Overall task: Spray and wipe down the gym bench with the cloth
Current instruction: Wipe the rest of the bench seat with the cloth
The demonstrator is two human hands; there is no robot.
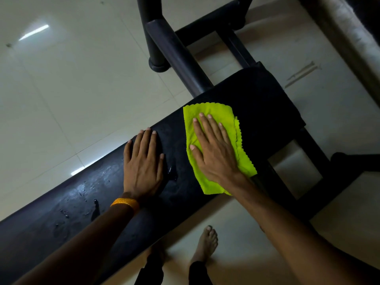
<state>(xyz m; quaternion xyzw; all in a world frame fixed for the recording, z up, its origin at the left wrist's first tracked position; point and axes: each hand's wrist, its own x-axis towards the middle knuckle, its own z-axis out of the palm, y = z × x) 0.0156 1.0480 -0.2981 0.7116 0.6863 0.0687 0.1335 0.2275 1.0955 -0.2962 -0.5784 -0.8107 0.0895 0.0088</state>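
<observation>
Bench (86,194) wet; right hand (213,153) flat on cloth (209,112).

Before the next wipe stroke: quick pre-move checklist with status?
1. Right hand flat on the lime-green microfibre cloth: ok.
2. Cloth lying on the black padded gym bench, not bunched: ok.
3. Left hand bracing on the pad, clear of the cloth: ok.
4. Spray droplets left of the left hand, unwiped: not ok.
5. Spray bottle within reach: cannot tell, not in view.
6. Pad dry under the cloth: cannot tell.
</observation>
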